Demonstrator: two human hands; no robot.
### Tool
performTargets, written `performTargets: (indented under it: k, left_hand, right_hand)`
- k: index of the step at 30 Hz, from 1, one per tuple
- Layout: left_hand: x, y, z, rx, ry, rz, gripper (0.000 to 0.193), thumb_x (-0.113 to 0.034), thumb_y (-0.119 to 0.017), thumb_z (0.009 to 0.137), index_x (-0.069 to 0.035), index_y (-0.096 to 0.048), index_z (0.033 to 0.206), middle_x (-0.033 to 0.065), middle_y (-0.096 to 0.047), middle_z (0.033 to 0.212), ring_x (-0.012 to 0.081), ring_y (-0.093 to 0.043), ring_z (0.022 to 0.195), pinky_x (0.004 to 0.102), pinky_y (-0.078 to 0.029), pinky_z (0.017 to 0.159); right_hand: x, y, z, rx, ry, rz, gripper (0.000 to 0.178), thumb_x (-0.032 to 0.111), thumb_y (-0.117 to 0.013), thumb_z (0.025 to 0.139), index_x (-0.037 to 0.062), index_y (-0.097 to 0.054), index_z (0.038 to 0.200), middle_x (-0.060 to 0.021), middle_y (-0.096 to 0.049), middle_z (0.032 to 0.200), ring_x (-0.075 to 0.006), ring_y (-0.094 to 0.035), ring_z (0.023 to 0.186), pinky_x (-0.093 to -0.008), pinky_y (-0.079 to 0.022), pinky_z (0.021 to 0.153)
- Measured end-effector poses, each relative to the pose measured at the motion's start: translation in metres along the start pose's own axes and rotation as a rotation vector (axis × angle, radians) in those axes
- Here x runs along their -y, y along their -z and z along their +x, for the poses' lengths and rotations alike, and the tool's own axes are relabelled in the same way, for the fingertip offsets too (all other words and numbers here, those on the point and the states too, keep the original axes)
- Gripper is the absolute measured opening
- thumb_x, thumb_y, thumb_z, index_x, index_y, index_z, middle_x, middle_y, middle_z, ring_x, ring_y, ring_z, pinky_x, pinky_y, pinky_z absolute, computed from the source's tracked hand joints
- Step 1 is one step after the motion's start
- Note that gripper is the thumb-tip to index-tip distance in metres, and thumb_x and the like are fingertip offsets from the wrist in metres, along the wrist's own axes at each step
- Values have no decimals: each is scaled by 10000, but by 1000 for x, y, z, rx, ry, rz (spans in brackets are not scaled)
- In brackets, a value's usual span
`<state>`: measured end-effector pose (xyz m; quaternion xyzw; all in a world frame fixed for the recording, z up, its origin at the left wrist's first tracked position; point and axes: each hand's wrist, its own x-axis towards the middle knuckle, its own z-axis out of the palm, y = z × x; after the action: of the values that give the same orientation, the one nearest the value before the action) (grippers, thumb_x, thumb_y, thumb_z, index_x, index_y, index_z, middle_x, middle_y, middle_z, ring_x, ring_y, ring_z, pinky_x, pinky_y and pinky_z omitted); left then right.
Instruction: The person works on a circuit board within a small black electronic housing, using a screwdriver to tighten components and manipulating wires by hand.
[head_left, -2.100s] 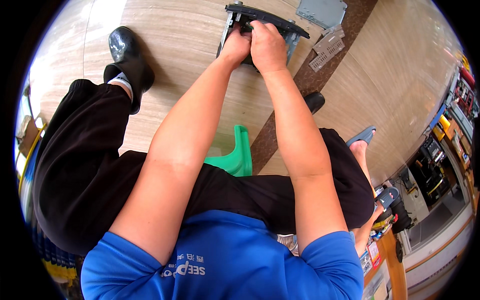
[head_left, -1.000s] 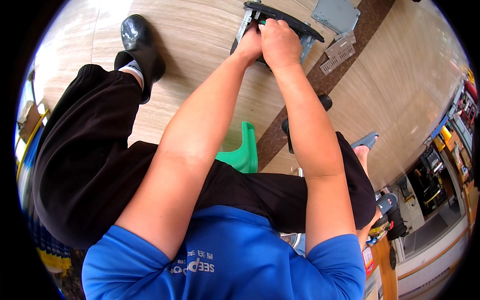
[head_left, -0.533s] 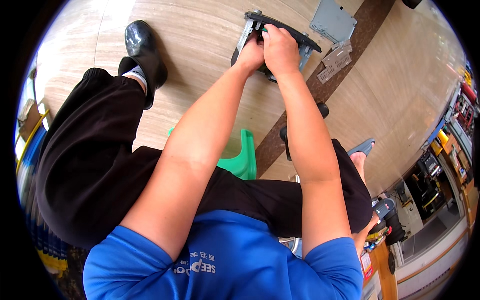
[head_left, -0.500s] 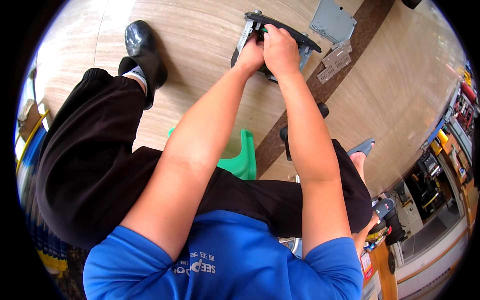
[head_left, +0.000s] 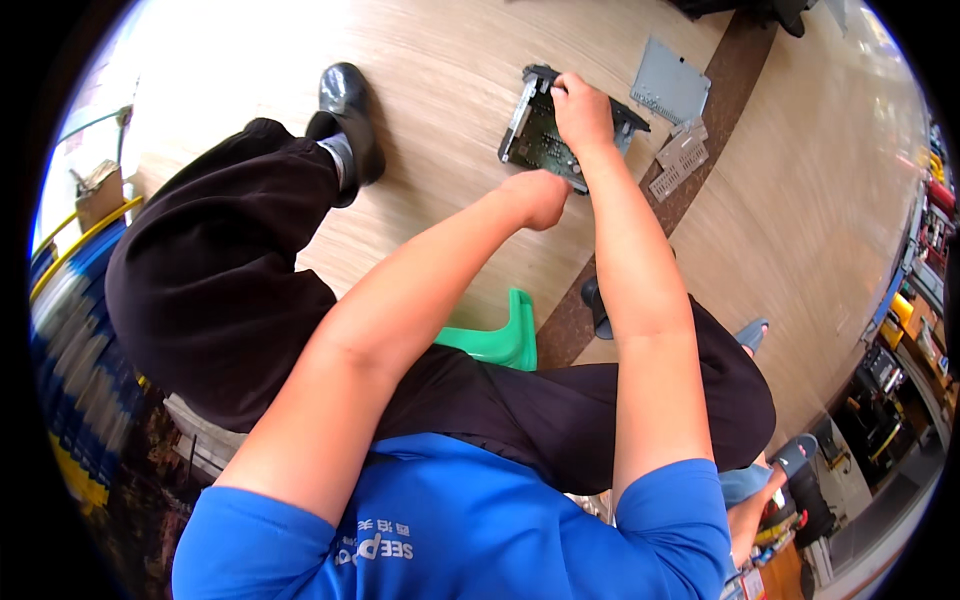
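Pulled back over the floor (head_left: 460,240) from an open electronics unit (head_left: 545,132) lying there, likely stiff, weighty and best held by its metal frame (head_left: 517,123), sparing the black panel (head_left: 630,117) and fragile board (head_left: 552,152), the left hand (head_left: 540,199) curls, contents hidden; the right hand (head_left: 582,112) narrows at the panel, grip unclear.

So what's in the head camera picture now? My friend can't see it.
A person's right hand is at the black edge of an opened electronic device on the floor; the left hand is curled near it. A grey metal plate lies to the device's right.
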<state>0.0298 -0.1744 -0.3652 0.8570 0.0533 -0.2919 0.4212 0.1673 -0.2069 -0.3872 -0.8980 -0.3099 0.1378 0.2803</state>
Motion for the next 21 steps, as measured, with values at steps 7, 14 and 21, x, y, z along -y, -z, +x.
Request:
performTargets:
  k: [7,14,21]
  left_hand:
    - [-61,196,-114,44,212,675,246,-6,-529,864,-36,-652,1075,178,-663,1090,357,-634,1031,437,-529,842]
    - [-85,282,-204,-588,-21,607,392,-251,-602,919,30,-582,1191,196,-664,989,304,-637,917,370,-497,804]
    - [-136,270,-162,-300,34,673,446,-174,-582,923,-58,-509,1347,208,-640,1154,353,-595,1101,434,-470,941]
  right_hand:
    - [-26,-5,10,164,52,28,225,170,-604,890,39,-704,1042,-191,-708,871,-290,-700,735,-392,-546,711]
    - [0,-19,6,121,-107,29,392,400,-703,824,9,-718,817,-205,-691,809,-322,-675,758,-396,-520,734]
    - [-24,-9,16,126,-203,156,266,230,-661,887,7,-697,1028,-120,-695,822,-194,-670,660,-343,-541,599]
